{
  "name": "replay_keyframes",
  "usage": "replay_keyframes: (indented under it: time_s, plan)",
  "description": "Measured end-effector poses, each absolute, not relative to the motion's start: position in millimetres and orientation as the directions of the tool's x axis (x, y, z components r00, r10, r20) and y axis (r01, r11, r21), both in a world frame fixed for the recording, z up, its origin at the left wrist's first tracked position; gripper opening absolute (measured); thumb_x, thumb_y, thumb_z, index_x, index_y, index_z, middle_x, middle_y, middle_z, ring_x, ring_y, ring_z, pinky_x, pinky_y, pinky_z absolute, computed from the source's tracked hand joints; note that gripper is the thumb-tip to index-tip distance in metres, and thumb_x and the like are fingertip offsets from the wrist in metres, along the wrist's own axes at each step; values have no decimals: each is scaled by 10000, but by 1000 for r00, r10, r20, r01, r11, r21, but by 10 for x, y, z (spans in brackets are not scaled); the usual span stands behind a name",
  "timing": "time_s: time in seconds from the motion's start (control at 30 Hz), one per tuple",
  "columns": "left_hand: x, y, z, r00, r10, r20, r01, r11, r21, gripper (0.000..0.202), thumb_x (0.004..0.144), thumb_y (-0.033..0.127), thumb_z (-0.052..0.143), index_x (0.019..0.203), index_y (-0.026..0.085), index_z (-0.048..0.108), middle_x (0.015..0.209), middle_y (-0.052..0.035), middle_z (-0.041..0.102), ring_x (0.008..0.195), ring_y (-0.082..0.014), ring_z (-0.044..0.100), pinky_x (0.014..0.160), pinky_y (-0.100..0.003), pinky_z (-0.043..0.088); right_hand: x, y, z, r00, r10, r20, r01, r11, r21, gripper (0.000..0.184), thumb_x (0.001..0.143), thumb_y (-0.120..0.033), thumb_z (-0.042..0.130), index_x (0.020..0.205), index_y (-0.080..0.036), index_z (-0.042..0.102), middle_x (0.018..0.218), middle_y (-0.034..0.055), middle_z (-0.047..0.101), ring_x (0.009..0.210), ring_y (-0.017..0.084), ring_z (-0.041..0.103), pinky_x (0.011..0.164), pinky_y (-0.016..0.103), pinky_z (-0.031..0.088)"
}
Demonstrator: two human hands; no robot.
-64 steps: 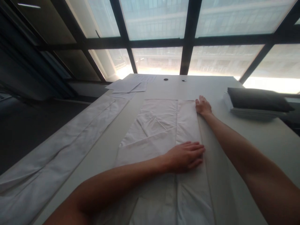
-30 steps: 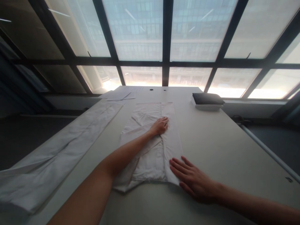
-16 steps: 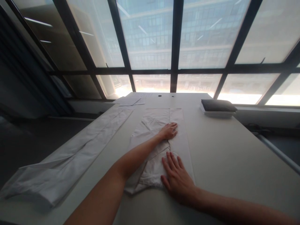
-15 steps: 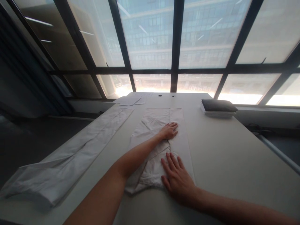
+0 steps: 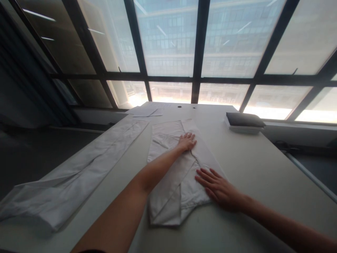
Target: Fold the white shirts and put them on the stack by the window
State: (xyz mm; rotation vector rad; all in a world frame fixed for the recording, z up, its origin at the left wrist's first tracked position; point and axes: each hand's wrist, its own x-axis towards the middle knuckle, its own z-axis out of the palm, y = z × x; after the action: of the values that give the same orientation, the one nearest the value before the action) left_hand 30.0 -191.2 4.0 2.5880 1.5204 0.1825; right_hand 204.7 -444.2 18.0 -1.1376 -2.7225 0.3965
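Observation:
A folded white garment, perhaps a shirt (image 5: 168, 203), lies on the white table (image 5: 258, 168), turned at a slant, with creases and overlapping folds across it. My left hand (image 5: 187, 141) rests flat on its far half, fingers stretched and pointing away from me. Nearer to me, my right hand (image 5: 219, 189) lies flat over the garment's right edge, fingers spread slightly to the left. Neither hand grips the cloth. My left forearm covers part of the garment's left side.
Another long white garment (image 5: 86, 168) stretches along the table's left edge. Paper sheets (image 5: 146, 111) lie at the far left. A dark folded cloth (image 5: 244, 119) tops a white stack (image 5: 244, 130) at the right edge. Windows (image 5: 171, 38) stand behind the table.
The garment has turned on the table, its near end swinging right and its far end left. My right hand has shifted right with it; the left has moved slightly left.

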Motion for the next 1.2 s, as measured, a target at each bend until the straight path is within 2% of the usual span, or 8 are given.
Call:
replay_keyframes:
  time_s: [0.17, 0.27, 0.37, 0.47, 0.6, 0.77, 1.03, 1.2]
  plan:
    - [390, -2027, -9, 242, 957, 163, 939, -273, 211, 596, 997, 393, 326, 1543, 157, 367, 1621, -141, 312, 1482, -335, 245, 1182, -581, 186, 2709, -4179, 306, -793, 609, 23, 567, 751, -339, 527, 1059, -357, 356, 1580, -347, 275, 1641, -11, 264, 1528, 205, 171, 1253, 489, 114]
    - [432, -2061, -21, 186, 959, 214, 948, -232, 217, 588, 987, 369, 366, 1518, 121, 411, 1590, -183, 353, 1469, -367, 256, 1176, -615, 162, 2784, -4162, 320, -777, 627, 51, 582, 747, -320, 502, 1050, -354, 382, 1551, -332, 369, 1610, 14, 351, 1511, 221, 241, 1243, 498, 170]
    - [449, -2057, -15, 284, 915, 287, 923, -342, 176, 542, 995, 314, 374, 1495, 117, 442, 1549, -202, 407, 1471, -361, 264, 1185, -634, 112, 2428, -4318, 320, -632, 765, 125, 721, 640, -266, 475, 1048, -317, 363, 1510, -264, 463, 1583, 67, 404, 1490, 243, 302, 1231, 522, 205]
    - [456, -2044, -2, 490, 793, 362, 819, -561, 122, 481, 998, 239, 372, 1448, 113, 485, 1484, -181, 497, 1445, -302, 344, 1211, -560, 163, 1801, -4563, 306, -466, 863, 194, 823, 504, -264, 536, 1007, -328, 451, 1523, -184, 437, 1622, 125, 315, 1510, 298, 237, 1217, 545, 237]
    - [437, -2003, 0, 600, 682, 417, 705, -698, 125, 428, 971, 171, 424, 1377, 103, 540, 1389, -158, 596, 1371, -231, 471, 1180, -399, 320, 1140, -4750, 219, -542, 823, 169, 774, 567, -281, 624, 986, -330, 496, 1571, -182, 336, 1652, 135, 219, 1530, 321, 146, 1215, 571, 216]
    - [141, -1824, 10, 712, 629, 313, 613, -774, 161, 470, 995, 246, 431, 1449, 140, 490, 1469, -110, 547, 1412, -217, 442, 1187, -368, 332, 1110, -4676, 70, -593, 800, 96, 751, 591, -295, 598, 1020, -274, 409, 1595, -183, 274, 1653, 162, 157, 1531, 339, 110, 1200, 628, 170]
    - [-877, -1647, 138, 691, 667, 279, 633, -745, 210, 496, 1026, 386, 373, 1458, 183, 508, 1503, -94, 514, 1456, -248, 376, 1204, -466, 301, 2090, -4470, 169, -723, 690, 36, 633, 683, -365, 587, 1053, -310, 377, 1607, -312, 182, 1657, 64, 201, 1536, 258, 121, 1229, 572, 80]
    - [-1283, -1875, 121, 732, 668, 135, 640, -742, 198, 594, 1035, 534, 308, 1519, 217, 442, 1599, -89, 363, 1502, -259, 280, 1222, -475, 235, 2921, -4245, 282, -798, 603, -25, 570, 740, -358, 579, 1053, -307, 369, 1598, -355, 180, 1649, 13, 243, 1527, 218, 166, 1246, 525, 46]
